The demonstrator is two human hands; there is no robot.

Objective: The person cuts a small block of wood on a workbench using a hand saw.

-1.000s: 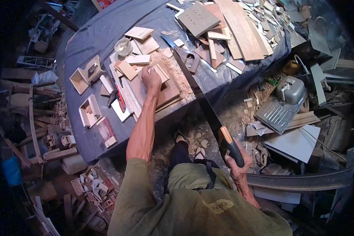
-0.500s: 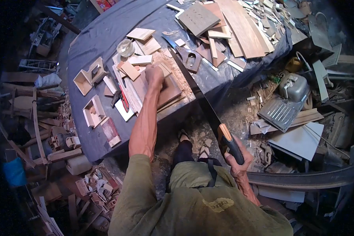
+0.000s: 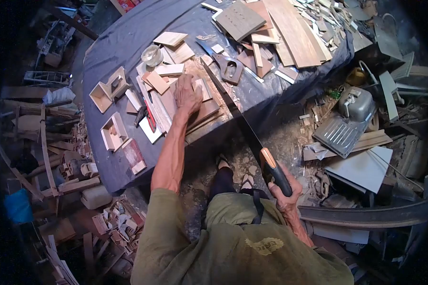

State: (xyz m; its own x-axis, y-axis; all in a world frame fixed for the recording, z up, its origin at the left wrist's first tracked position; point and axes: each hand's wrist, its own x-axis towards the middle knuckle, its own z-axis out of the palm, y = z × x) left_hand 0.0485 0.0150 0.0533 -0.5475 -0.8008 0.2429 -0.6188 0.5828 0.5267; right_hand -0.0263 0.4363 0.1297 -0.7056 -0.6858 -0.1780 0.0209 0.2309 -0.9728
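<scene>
My right hand [image 3: 286,190] is wrapped round the black and orange handle of a handsaw [image 3: 242,124]. The long dark blade points up and left, its tip beside the wood on the table. My left hand [image 3: 188,97] lies with fingers stretched forward on a brown wooden board [image 3: 205,112]. By its thumb side is a small light wood strip [image 3: 203,89]. Whether the fingers press on a smaller piece is hidden under the palm. Sawdust [image 3: 205,71] lies between that hand and the blade.
Left of my hand are wooden box frames [image 3: 113,133], a red-handled tool [image 3: 150,118] and a clear jar [image 3: 151,56]. Beyond the blade lies a second saw's handle [image 3: 229,69]. Boards [image 3: 290,33] and offcuts pile up at the back right. A metal sink [image 3: 340,133] stands right.
My left hand has opened from a closed grip, its fingers now stretched forward over the wood. My right hand and the handsaw have shifted slightly left and back towards me.
</scene>
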